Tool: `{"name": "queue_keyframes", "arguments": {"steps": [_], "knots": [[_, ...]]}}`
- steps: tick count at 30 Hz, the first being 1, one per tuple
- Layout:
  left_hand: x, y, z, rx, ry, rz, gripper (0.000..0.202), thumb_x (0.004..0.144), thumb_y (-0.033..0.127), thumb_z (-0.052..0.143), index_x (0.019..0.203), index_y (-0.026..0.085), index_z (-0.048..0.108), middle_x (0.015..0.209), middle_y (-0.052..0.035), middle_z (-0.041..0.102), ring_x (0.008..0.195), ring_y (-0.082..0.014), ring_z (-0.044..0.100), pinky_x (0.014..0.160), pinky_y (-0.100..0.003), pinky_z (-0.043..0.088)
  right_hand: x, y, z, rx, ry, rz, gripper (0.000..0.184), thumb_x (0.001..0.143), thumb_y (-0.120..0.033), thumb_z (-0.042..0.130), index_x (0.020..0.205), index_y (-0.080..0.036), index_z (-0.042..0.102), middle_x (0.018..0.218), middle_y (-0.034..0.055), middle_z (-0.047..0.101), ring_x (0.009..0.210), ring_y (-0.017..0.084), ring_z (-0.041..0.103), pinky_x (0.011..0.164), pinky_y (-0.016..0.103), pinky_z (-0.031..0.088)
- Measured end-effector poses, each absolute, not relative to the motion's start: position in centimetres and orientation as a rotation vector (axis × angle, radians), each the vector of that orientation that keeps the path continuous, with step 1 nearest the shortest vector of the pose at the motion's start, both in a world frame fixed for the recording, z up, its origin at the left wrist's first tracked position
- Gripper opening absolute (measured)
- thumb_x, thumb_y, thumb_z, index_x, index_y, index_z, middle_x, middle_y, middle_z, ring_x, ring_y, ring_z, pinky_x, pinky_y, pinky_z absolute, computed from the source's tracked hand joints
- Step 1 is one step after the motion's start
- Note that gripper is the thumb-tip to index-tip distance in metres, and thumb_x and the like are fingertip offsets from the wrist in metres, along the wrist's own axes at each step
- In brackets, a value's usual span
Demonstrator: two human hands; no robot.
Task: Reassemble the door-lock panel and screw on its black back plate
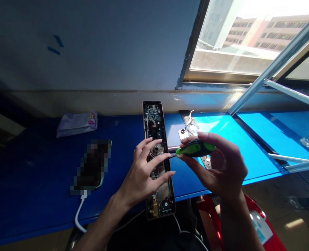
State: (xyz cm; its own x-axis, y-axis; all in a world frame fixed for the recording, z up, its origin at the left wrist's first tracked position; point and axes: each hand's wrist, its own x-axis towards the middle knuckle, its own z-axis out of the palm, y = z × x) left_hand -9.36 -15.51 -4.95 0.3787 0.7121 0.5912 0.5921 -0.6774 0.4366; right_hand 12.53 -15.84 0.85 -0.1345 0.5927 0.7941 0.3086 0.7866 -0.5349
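Note:
A long, narrow electronic door lock housing [165,188] lies with its inner side up, its near end jutting over the table edge. Inside show a blue circuit board [154,113], white wires, a round metal part [156,150] and a brass cylinder [154,208]. My left hand [147,165] rests across the middle, fingers spread, hiding some parts. In my right hand [222,164] is a green and black screwdriver [196,148], held sideways with its shaft pointing left at the housing's right side. The shaft's tip is by my left fingertips; its exact contact cannot be made out.
Behind my right hand lies a dark plate [195,122] with wires and a small square part [183,133]. On the blue table [49,195] are a phone [93,165] on a white cable and a wipes packet [77,123]. A metal frame [264,82] stands right; a red object [261,212] is below.

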Motion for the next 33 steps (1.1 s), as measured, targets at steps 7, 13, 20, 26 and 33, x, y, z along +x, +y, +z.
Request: {"name": "queue_keyframes", "arguments": {"steps": [7, 13, 20, 26, 33], "knots": [[-9.6, -15.7, -5.4, 2.472, 1.206, 1.17, 0.033, 0.092, 0.038, 0.079, 0.121, 0.024, 0.073, 0.151, -0.015, 0.055, 0.148, -0.0406, 0.041, 0.114, -0.069, 0.048, 12.2, -15.7, 0.3, -0.702, -1.775, 0.309, 0.084, 0.077, -0.001, 0.085, 0.149, -0.035, 0.057, 0.128, 0.0035, 0.079, 0.102, 0.023, 0.082, 0.087, 0.04, 0.072], [-10.0, -15.8, -6.0, 2.498, 1.201, 1.194, 0.034, 0.095, 0.036, 0.076, 0.126, 0.023, 0.072, 0.152, -0.0151, 0.053, 0.147, -0.039, 0.042, 0.116, -0.064, 0.048, 11.5, -15.4, 0.1, -0.645, -1.791, 0.244, 0.084, 0.079, 0.0, 0.084, 0.149, -0.037, 0.057, 0.114, 0.0031, 0.078, 0.092, 0.019, 0.079, 0.074, 0.032, 0.07], [-11.1, -15.9, -7.7, 2.241, 1.414, 1.275, 0.041, 0.101, 0.033, 0.063, 0.142, 0.028, 0.062, 0.164, -0.0118, 0.039, 0.151, -0.0375, 0.041, 0.119, -0.062, 0.046, 11.8, -16.3, 1.3, -0.724, -1.739, 0.382, 0.056, 0.101, -0.007, 0.056, 0.15, -0.033, 0.06, 0.145, 0.0068, 0.07, 0.124, 0.03, 0.072, 0.095, 0.054, 0.066], [-10.8, -15.9, -8.8, 2.153, 1.418, 1.267, 0.042, 0.103, 0.033, 0.058, 0.145, 0.03, 0.058, 0.165, -0.0097, 0.038, 0.149, -0.034, 0.045, 0.121, -0.058, 0.046, 11.5, -16.3, 1.9, -0.73, -1.647, 0.17, 0.047, 0.086, -0.012, 0.083, 0.127, -0.036, 0.077, 0.105, 0.0021, 0.077, 0.09, 0.02, 0.075, 0.072, 0.036, 0.064], [-10.8, -15.8, -8.9, 2.129, 1.44, 1.264, 0.046, 0.104, 0.035, 0.056, 0.15, 0.027, 0.052, 0.161, -0.0133, 0.041, 0.149, -0.0338, 0.047, 0.123, -0.059, 0.043, 11.9, -16.9, 2.4, -0.728, -1.741, 0.452, 0.051, 0.104, -0.01, 0.053, 0.147, -0.035, 0.063, 0.146, 0.006, 0.069, 0.13, 0.03, 0.069, 0.106, 0.057, 0.059]]}}
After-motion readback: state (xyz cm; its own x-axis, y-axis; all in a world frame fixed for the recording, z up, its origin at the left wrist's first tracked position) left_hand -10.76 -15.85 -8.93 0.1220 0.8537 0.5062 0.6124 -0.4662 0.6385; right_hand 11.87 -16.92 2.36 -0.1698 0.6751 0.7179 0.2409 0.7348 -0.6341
